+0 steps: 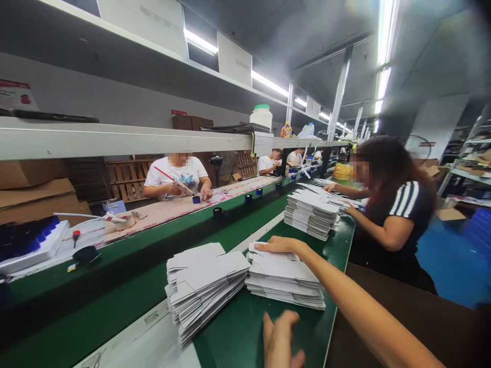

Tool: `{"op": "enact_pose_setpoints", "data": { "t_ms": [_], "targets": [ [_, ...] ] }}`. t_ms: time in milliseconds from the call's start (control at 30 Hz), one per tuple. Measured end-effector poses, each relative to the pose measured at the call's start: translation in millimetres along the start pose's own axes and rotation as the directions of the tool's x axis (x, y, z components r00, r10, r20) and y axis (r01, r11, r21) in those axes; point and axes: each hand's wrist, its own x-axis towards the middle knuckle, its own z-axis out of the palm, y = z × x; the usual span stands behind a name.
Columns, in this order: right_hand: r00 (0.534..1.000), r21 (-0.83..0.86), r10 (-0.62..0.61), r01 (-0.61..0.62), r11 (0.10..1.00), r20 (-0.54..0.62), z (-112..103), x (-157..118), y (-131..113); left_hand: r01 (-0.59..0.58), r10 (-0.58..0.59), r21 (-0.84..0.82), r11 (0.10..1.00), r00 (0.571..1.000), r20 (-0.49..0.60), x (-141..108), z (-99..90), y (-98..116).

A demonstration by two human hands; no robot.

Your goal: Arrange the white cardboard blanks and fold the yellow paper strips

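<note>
Right hand (276, 246) lies flat, fingers together, atop the near card stack (286, 280); left hand (282, 341) hovers below it, fingers spread, over the green surface (238, 332)

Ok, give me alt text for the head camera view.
The right hand rests flat on a stack of flat white cartons on a green table; the left hand hovers open nearby, beside another stack. Other workers sit along the line.

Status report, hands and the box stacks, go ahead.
Right hand flat on the right stack of flat white box blanks. Left hand open, empty, low over the green belt. Left stack alongside, fanned, untouched.
</note>
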Motion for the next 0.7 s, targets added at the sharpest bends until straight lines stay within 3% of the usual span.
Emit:
{"op": "enact_pose_setpoints", "data": {
  "t_ms": [67,200,400,500,700],
  "targets": [
    [0.998,0.004,0.021,-0.022,1.000,0.053,0,-5,2,0.017,-0.021,-0.089,0.996,0.999,-0.037,21,15.8,13],
    [0.995,0.030,0.033,-0.036,0.999,0.091,3,-16,13,-0.027,0.029,-0.230,0.973,1.000,0.008,41,32.3,30],
    [0.997,0.057,0.073,-0.071,0.996,-0.024,7,-26,30,-0.064,0.079,-0.360,0.931,0.997,0.027,53,47.0,35],
    [0.992,0.064,0.078,-0.072,0.995,-0.100,8,-23,35,-0.064,0.081,-0.342,0.937,0.996,0.034,61,44.1,30],
    [0.972,0.051,0.079,-0.069,0.996,-0.222,16,-14,40,-0.056,0.075,-0.226,0.973,0.995,0.073,73,15.6,10]
  ]
}}
